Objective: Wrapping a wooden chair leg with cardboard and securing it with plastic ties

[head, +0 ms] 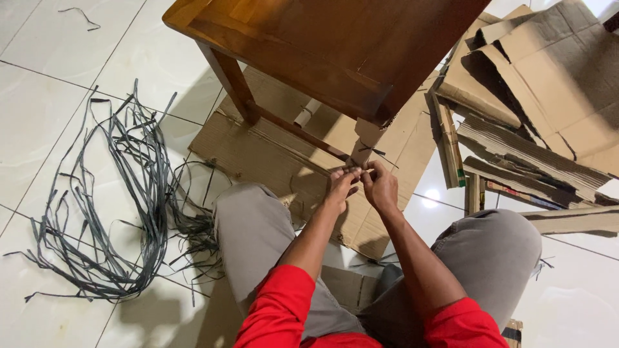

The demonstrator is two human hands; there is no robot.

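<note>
A dark brown wooden table (335, 38) stands over flattened cardboard (271, 154). Its near leg (365, 138) is wrapped in a piece of cardboard, with a thin dark strap tied around it. My left hand (340, 187) and my right hand (380, 185) meet at the bottom of that wrapped leg, fingers pinched on the strap and the cardboard edge. Both arms come out of red sleeves, and my knees in grey trousers sit to either side.
A loose tangle of dark plastic straps (122, 193) lies on the white tiled floor at the left. Torn cardboard pieces (535, 103) pile up at the right. A white tube (304, 115) lies under the table.
</note>
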